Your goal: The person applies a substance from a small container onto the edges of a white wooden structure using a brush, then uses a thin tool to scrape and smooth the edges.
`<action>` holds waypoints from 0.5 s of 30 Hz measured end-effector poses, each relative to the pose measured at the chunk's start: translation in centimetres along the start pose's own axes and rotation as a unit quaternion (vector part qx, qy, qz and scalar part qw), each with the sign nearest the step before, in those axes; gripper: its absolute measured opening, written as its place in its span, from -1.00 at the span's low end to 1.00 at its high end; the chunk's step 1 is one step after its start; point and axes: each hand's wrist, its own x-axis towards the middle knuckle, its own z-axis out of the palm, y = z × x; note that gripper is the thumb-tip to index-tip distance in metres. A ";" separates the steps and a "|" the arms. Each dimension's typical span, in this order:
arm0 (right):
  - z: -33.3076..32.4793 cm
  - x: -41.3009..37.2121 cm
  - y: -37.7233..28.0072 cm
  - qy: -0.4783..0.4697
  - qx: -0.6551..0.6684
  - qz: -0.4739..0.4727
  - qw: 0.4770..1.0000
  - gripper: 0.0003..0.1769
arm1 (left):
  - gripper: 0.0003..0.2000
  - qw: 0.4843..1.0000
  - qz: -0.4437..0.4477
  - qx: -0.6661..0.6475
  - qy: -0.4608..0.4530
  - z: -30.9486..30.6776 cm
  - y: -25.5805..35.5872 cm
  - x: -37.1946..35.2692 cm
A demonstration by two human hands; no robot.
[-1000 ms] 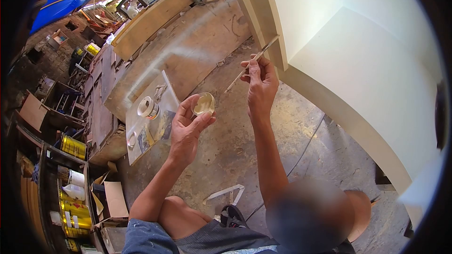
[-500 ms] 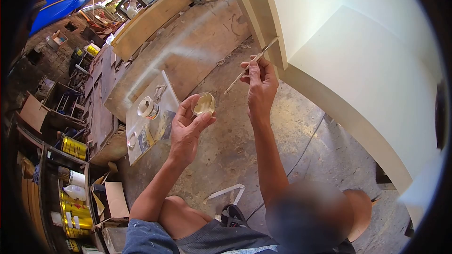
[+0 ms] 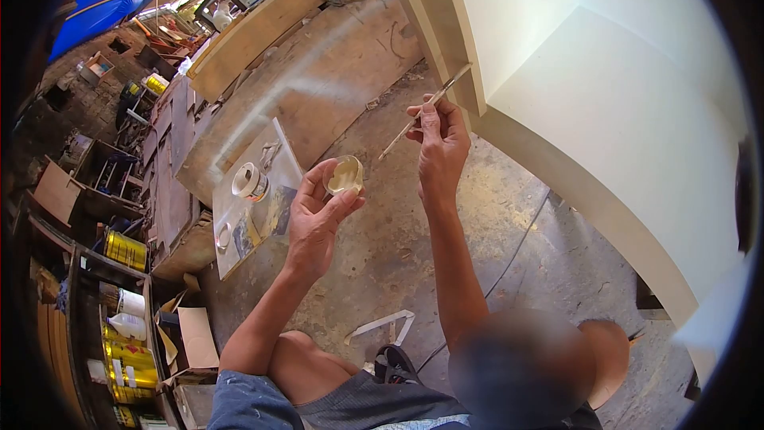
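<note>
My left hand (image 3: 314, 219) is closed around a small round cup (image 3: 345, 176) with cream-coloured paint inside, its mouth tilted toward me. Pinched between the fingers of my right hand (image 3: 442, 143) is a thin paintbrush (image 3: 412, 123), held at a slant. The brush's upper end meets the edge of a pale curved furniture panel (image 3: 589, 159) on the right. Cup and brush are apart from each other.
A board (image 3: 253, 199) on the floor carries an open white tub (image 3: 250, 182) and a small lid or ring (image 3: 224, 236). Paint cans (image 3: 126, 251) fill shelves at left. A cable (image 3: 519, 251) crosses the concrete floor. A wooden platform (image 3: 318, 72) lies ahead.
</note>
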 end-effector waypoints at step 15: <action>-0.3 -0.2 0.4 0.006 -0.002 0.006 1.000 -0.75 | -0.42 1.000 -0.002 0.001 -0.001 0.1 0.0 0.0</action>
